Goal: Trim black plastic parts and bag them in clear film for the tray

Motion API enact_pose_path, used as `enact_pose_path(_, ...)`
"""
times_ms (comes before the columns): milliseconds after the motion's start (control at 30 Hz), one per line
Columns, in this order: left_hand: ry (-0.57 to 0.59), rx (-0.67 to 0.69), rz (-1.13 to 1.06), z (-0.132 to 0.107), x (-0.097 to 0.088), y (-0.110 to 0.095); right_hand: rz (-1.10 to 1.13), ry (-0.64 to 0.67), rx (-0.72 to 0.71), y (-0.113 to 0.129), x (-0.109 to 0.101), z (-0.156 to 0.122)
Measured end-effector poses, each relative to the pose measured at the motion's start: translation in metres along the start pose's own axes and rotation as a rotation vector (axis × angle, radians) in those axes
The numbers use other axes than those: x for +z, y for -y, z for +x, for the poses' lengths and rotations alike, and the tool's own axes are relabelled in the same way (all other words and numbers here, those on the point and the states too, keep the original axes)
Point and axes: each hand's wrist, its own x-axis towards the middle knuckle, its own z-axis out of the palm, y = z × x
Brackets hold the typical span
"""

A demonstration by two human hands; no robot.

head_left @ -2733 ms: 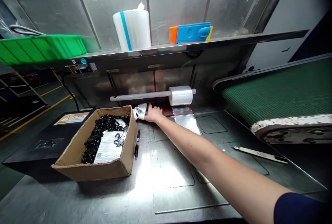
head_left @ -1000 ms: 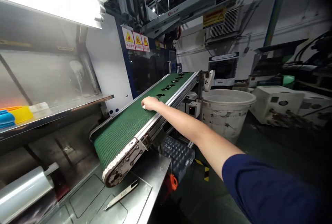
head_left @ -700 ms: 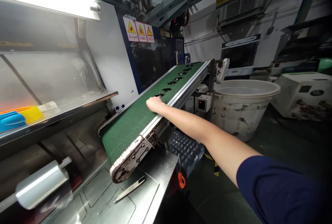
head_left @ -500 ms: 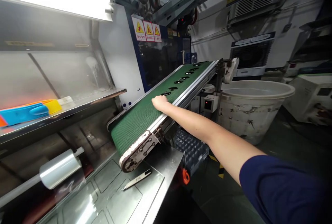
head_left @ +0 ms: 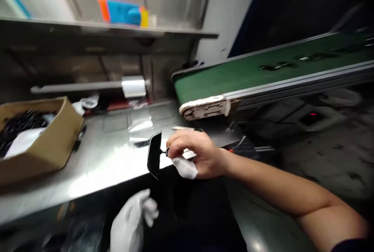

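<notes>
My right hand (head_left: 198,150), bare, is closed on the thin stem of a glossy black plastic part (head_left: 154,154). The part's flat panel stands upright to the left of my fingers. Something white, perhaps cloth (head_left: 185,167), shows under the curled fingers. My left hand (head_left: 131,221), in a white glove, is low in the view with thumb and fingers apart and nothing between them. Behind my right hand a pale-handled tool (head_left: 187,129) lies on the metal table (head_left: 102,154), partly hidden. Another small dark piece (head_left: 142,143) lies left of it.
A cardboard box (head_left: 70,127) with black pieces stands at the left. On the right, a green conveyor belt (head_left: 222,76) carries several black parts. A plastic film roll (head_left: 133,87) is mounted at the back, under a shelf (head_left: 175,32) with a blue and orange object (head_left: 122,11).
My right hand has come off the conveyor and back over the table edge, now holding a black part. The view has swung left and down. My gloved left hand has come into view.
</notes>
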Motion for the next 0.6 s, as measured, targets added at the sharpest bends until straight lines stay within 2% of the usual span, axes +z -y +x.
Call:
enact_pose_path(33,0.011,0.011,-0.067,0.005,-0.004,-0.005,0.107,0.006,-0.006,0.004,0.015,-0.004)
enact_pose_path(100,0.211,0.109,-0.356,0.012,-0.011,-0.015,0.213,0.060,0.013,0.005,0.037,-0.014)
enact_pose_path(200,0.362,0.116,-0.542,0.015,-0.013,-0.024,0.280,0.101,0.025,-0.001,0.056,-0.032)
enact_pose_path(300,0.392,0.056,-0.586,0.014,-0.005,-0.021,0.311,0.103,0.063,-0.008,0.064,-0.054)
enact_pose_path(400,0.404,-0.012,-0.618,0.015,0.008,-0.008,0.363,0.092,0.146,-0.012,0.066,-0.078)
enact_pose_path(600,0.409,-0.094,-0.592,0.016,0.035,0.017,0.484,-0.037,0.303,-0.014,0.072,-0.126)
